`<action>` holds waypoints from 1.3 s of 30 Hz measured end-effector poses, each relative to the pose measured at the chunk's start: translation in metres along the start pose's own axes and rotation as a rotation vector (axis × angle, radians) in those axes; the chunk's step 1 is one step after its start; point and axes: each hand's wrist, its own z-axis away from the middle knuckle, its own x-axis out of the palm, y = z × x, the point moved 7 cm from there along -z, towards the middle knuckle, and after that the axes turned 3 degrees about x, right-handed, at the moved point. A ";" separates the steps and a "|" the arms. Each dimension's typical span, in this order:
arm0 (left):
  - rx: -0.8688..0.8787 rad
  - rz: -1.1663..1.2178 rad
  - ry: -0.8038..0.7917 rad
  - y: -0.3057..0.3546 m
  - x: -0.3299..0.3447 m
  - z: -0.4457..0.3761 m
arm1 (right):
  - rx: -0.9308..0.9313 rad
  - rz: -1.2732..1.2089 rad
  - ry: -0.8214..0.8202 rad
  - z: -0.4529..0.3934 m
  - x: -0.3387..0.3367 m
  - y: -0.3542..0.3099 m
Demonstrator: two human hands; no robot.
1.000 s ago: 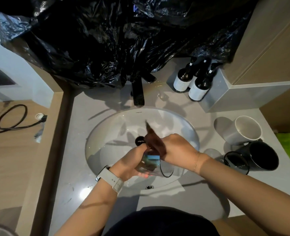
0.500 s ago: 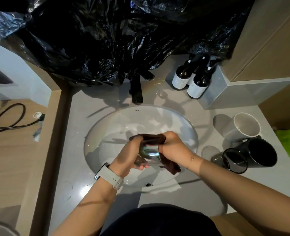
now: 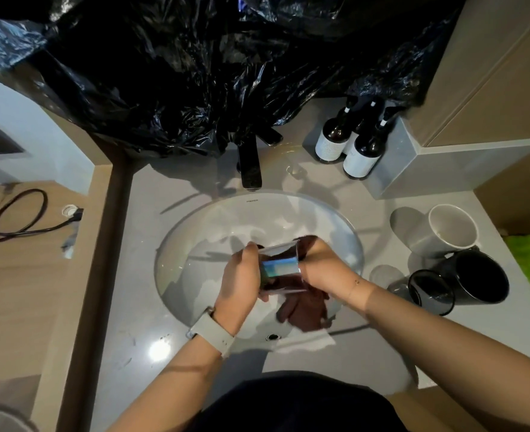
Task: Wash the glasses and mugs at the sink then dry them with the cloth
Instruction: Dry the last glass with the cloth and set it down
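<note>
The left hand [image 3: 242, 285] grips the glass [image 3: 281, 266] by its base, held sideways over the sink [image 3: 176, 244]. The right hand [image 3: 323, 269] now pushes the dark cloth [image 3: 304, 307] into its mouth, fingers curled around the fabric; a second ago they worked outside it. Drying looks underway. Two mugs, white [image 3: 441, 229] and black [image 3: 475, 275], wait on the table [image 3: 133, 307] beside another glass [image 3: 430, 296].

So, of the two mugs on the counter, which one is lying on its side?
The black mug, the one nearer the person. It lies on its side with its opening facing the camera, while the white mug behind it looks tilted but more upright.
</note>
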 end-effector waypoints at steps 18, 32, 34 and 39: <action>0.130 0.114 -0.138 0.001 -0.011 0.012 | -0.040 -0.248 -0.173 0.014 0.020 -0.001; -0.205 -0.200 -0.446 -0.009 0.014 0.021 | -0.379 0.274 0.040 0.015 -0.009 0.020; -0.086 -0.114 -0.345 -0.008 0.010 0.022 | -0.228 0.109 0.027 0.016 -0.004 0.028; 0.044 0.118 -0.078 -0.003 0.002 0.035 | 0.078 -0.292 -0.356 0.021 0.025 0.025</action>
